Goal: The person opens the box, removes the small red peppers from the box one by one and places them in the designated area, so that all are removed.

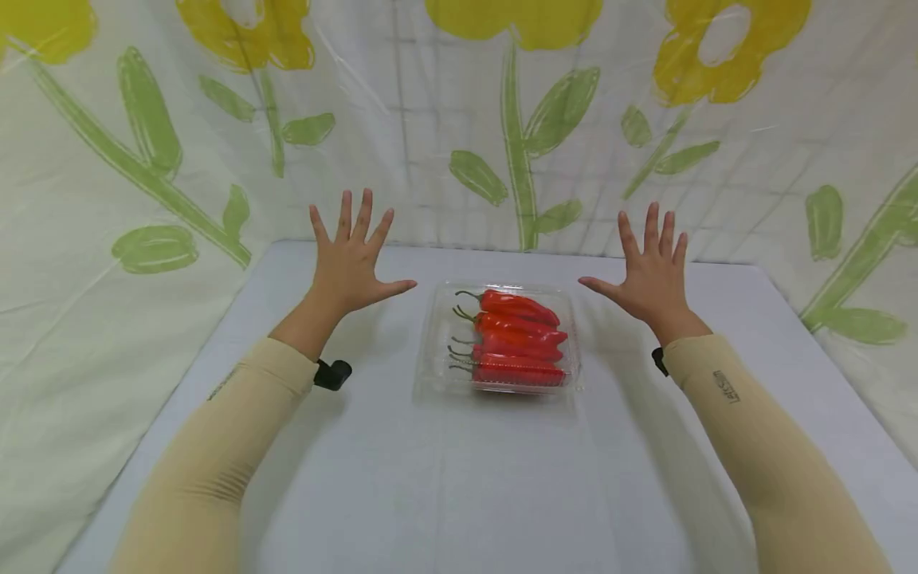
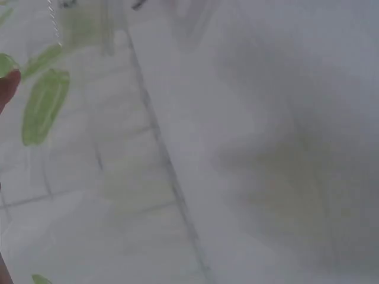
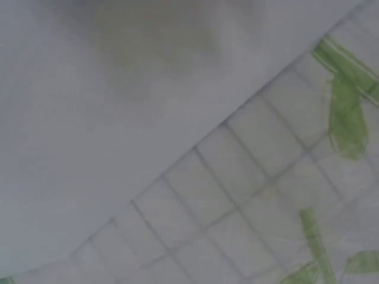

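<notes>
A clear plastic clamshell box [image 1: 433,351] lies in the middle of the white table [image 1: 402,478], holding several red chili peppers [image 1: 516,335] with green stems pointing left. My left hand [image 1: 353,259] hovers above the table to the box's left, fingers spread and straight, holding nothing. My right hand [image 1: 649,267] hovers to the box's right in the same way, fingers spread. Both arms wear beige sleeves. The left wrist view shows only a fingertip [image 2: 7,89] at its left edge, blurred table and backdrop. The right wrist view shows table and backdrop, no hand.
A white backdrop [image 1: 459,143] printed with yellow flowers and green leaves wraps round the table's back and both sides. The table's far edge [image 1: 502,251] runs just beyond the hands. A small black camera mount [image 1: 332,374] sits at the left wrist.
</notes>
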Demonstrator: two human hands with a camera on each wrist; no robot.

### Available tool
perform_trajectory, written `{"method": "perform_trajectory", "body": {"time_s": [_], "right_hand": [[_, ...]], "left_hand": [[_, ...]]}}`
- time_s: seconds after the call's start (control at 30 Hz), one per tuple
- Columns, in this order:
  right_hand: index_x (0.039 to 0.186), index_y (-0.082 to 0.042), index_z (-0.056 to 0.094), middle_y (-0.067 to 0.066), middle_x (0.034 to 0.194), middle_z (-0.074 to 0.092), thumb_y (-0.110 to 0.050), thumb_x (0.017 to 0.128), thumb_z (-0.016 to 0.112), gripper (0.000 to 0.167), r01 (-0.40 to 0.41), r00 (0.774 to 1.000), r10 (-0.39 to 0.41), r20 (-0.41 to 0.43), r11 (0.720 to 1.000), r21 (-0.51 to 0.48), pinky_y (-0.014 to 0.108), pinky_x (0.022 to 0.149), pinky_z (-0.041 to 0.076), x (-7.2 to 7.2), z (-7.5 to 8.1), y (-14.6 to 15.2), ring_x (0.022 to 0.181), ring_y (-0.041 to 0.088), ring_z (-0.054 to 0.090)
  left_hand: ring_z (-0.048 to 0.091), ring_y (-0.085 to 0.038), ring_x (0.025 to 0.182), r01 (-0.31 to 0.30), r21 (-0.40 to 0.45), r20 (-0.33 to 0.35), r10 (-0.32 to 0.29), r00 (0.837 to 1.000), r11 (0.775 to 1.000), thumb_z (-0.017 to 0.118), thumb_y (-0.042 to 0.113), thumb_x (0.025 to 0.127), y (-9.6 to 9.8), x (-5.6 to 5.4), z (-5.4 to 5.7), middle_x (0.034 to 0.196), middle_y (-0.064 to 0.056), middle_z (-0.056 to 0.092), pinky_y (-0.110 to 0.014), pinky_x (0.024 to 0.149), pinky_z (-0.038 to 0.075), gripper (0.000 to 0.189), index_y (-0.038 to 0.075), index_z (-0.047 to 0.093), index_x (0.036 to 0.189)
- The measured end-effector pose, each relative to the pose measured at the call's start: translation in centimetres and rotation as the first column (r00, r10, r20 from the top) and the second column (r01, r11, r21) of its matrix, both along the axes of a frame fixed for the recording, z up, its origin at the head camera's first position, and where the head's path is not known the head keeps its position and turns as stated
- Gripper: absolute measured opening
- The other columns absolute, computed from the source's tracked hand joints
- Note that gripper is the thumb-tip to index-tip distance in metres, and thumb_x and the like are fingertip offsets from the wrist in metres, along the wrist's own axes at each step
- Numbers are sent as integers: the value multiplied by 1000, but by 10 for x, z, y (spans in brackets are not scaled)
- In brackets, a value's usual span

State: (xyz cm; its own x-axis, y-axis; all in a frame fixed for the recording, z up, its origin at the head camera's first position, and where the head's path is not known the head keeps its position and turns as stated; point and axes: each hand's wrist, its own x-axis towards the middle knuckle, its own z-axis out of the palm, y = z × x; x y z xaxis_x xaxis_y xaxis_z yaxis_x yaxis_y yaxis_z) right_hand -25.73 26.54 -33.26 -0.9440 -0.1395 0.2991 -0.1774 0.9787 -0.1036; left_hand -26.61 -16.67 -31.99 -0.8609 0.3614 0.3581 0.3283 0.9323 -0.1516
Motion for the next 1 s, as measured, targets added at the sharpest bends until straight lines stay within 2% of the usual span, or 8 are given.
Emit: {"method": "perform_trajectory", "body": {"time_s": [0.17, 0.33, 0.43, 0.5, 0.63, 0.7, 0.8, 1.0], "right_hand": [[150, -23, -6, 6, 152, -29, -65, 77, 55, 105, -23, 1000, 21, -20, 998, -66, 59, 112, -10, 20, -3, -6, 140, 32, -27], [151, -14, -3, 9, 154, -24, -54, 77, 64, 107, -43, 999, 45, 5, 978, -206, 60, 112, -10, 47, -5, -15, 140, 33, -27], [150, -8, -1, 11, 155, -21, -46, 78, 68, 107, -58, 994, 86, 68, 939, -340, 63, 110, -7, 64, -8, -22, 140, 35, -26], [150, -8, -2, 9, 155, -22, -42, 79, 69, 107, -47, 985, 115, 132, 898, -437, 66, 109, -2, 75, -9, -26, 140, 34, -26], [150, -18, -5, -3, 155, -21, -40, 79, 69, 106, 31, 956, 153, 250, 795, -606, 71, 105, 8, 93, -12, -31, 142, 28, -23], [150, -21, -5, -6, 155, -18, -39, 80, 69, 104, 68, 946, 168, 278, 734, -675, 67, 107, 10, 100, -13, -33, 144, 26, -18], [151, -20, -3, -6, 156, -13, -32, 82, 69, 100, 109, 936, 195, 292, 628, -770, 58, 113, 9, 107, -15, -34, 145, 23, -12], [151, -15, 0, -1, 158, -6, -22, 87, 64, 91, 211, 914, 235, 330, 418, -883, 45, 116, 8, 117, -21, -36, 146, 21, -8]], "left_hand": [[-16, -32, 143, 19, 200, 49, -30, 998, 980, 54, 72, 72, 14, 31, -1, 156, -11, -12, -67, 108, -10, 110, 16, 2, 151], [-12, -31, 144, 1, 395, 139, -61, 988, 919, 57, 63, 77, 22, 62, -6, 157, -11, -5, -60, 111, -11, 108, 11, -1, 151], [-12, -30, 145, -49, 508, 238, -86, 967, 860, 59, 58, 79, 22, 76, -10, 157, -11, -6, -57, 113, -9, 106, 9, -3, 150], [-11, -30, 145, -126, 624, 350, -132, 927, 772, 59, 54, 82, 22, 85, -11, 158, -8, -6, -57, 114, -5, 102, 13, -4, 150], [-6, -26, 146, -313, 814, 498, -308, 811, 490, 56, 42, 89, 22, 98, -15, 158, -5, -3, -55, 116, 4, 89, 14, -1, 151], [-2, -23, 146, -375, 848, 510, -383, 770, 374, 53, 37, 92, 23, 102, -18, 158, -6, 0, -51, 117, 7, 83, 12, 1, 151], [-2, -20, 146, -401, 872, 488, -446, 750, 280, 52, 32, 93, 25, 109, -23, 158, -6, 2, -47, 118, 7, 79, 8, 3, 150], [2, -17, 146, -453, 879, 467, -473, 747, 153, 50, 27, 94, 32, 121, -32, 158, -3, 5, -45, 118, 6, 75, 9, 5, 151]]}}
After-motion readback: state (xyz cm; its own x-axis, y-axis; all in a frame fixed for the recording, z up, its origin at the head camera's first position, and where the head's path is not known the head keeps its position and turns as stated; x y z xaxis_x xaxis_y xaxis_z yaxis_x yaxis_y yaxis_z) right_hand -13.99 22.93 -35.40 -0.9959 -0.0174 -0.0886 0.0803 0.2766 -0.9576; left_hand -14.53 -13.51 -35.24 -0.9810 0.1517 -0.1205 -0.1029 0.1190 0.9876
